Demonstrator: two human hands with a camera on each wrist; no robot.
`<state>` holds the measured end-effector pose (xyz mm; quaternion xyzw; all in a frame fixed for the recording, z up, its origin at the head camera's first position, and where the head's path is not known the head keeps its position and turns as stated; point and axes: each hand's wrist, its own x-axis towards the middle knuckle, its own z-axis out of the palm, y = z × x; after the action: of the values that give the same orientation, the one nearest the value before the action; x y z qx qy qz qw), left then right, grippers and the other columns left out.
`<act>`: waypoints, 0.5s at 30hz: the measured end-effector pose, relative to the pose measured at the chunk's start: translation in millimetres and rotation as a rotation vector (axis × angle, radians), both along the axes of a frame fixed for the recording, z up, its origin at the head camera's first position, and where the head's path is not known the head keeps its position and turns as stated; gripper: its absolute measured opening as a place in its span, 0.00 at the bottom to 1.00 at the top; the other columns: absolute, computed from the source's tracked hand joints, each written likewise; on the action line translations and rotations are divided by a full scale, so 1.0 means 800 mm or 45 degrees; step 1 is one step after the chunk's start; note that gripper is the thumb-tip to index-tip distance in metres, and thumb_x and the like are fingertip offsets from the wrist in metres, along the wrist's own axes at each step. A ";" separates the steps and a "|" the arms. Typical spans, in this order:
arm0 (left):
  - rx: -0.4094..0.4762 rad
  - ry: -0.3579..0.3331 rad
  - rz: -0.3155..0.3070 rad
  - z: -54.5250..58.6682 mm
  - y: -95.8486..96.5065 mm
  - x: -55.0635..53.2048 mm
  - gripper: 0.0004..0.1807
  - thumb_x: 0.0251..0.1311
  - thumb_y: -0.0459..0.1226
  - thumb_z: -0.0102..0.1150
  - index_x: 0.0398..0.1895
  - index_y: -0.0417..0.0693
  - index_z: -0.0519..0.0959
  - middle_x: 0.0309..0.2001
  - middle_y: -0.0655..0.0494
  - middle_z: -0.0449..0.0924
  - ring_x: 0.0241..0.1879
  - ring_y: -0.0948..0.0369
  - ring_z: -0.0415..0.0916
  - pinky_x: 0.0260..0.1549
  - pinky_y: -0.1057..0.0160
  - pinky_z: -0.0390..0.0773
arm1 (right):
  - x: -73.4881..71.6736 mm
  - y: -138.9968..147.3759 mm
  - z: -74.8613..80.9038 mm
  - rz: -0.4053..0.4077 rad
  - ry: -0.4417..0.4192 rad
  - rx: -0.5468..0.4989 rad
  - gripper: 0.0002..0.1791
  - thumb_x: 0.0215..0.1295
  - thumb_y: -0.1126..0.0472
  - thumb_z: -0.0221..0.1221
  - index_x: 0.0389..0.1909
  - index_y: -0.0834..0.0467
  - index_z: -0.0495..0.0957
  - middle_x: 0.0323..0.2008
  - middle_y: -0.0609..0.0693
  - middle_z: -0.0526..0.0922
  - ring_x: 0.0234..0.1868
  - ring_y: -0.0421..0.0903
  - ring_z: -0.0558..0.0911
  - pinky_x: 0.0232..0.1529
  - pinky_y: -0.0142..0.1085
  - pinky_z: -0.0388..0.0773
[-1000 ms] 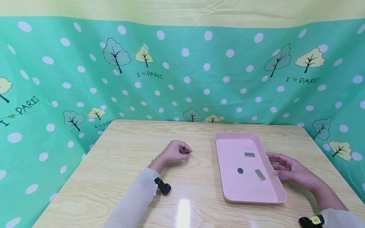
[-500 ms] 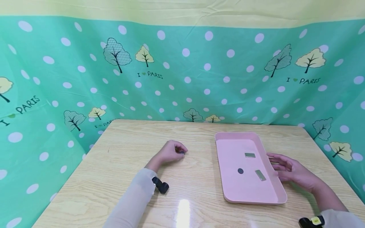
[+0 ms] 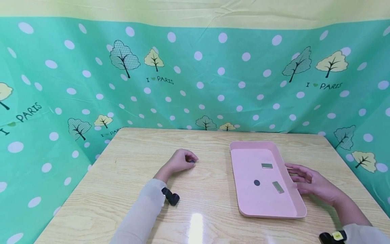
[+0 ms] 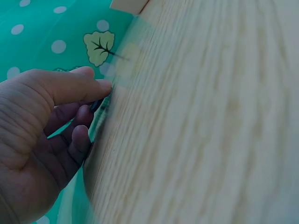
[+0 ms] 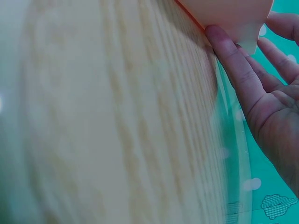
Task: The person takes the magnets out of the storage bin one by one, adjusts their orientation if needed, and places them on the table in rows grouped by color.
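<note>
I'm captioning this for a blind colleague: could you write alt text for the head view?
A person's left hand holds a small dark object in its grip at a light wood-grain table. The right hand touches a pink rectangular tray holding two greyish rectangular pieces and one dark round disc.

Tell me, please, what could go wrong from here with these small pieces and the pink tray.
The left hand pinches a small dark piece, which might slip. The right hand touches the side of the pink tray; a push could shift it and slide the dark disc inside.
</note>
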<state>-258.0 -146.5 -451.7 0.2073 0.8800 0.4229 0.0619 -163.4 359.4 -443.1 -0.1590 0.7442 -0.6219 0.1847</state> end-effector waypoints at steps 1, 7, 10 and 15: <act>0.000 0.000 0.001 0.000 0.000 0.000 0.09 0.51 0.27 0.69 0.35 0.45 0.86 0.32 0.60 0.83 0.33 0.63 0.76 0.37 0.66 0.78 | 0.000 0.000 0.000 -0.002 0.000 0.001 0.33 0.69 0.72 0.52 0.73 0.62 0.53 0.58 0.36 0.77 0.55 0.37 0.78 0.45 0.47 0.82; 0.005 0.004 0.002 0.000 -0.001 -0.001 0.09 0.52 0.27 0.68 0.35 0.45 0.86 0.32 0.59 0.83 0.33 0.63 0.75 0.36 0.65 0.77 | 0.001 -0.001 0.001 -0.007 0.002 0.010 0.33 0.69 0.71 0.52 0.73 0.62 0.53 0.58 0.36 0.76 0.55 0.36 0.78 0.45 0.46 0.82; 0.003 0.009 -0.006 0.001 0.000 -0.001 0.09 0.51 0.27 0.68 0.35 0.45 0.86 0.32 0.59 0.83 0.33 0.63 0.75 0.36 0.65 0.77 | 0.001 -0.001 0.001 -0.005 0.002 0.011 0.33 0.69 0.71 0.52 0.73 0.63 0.52 0.58 0.35 0.77 0.55 0.36 0.78 0.45 0.46 0.82; 0.003 0.002 -0.003 0.000 0.000 -0.002 0.09 0.51 0.27 0.69 0.36 0.45 0.86 0.32 0.60 0.83 0.33 0.63 0.75 0.36 0.65 0.77 | 0.001 -0.002 0.002 -0.006 -0.006 0.013 0.33 0.70 0.71 0.52 0.73 0.62 0.53 0.58 0.35 0.77 0.55 0.36 0.78 0.45 0.46 0.82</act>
<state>-259.3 -146.7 -451.5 0.2090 0.8792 0.4238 0.0613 -162.9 358.0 -441.5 -0.1550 0.7472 -0.6190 0.1858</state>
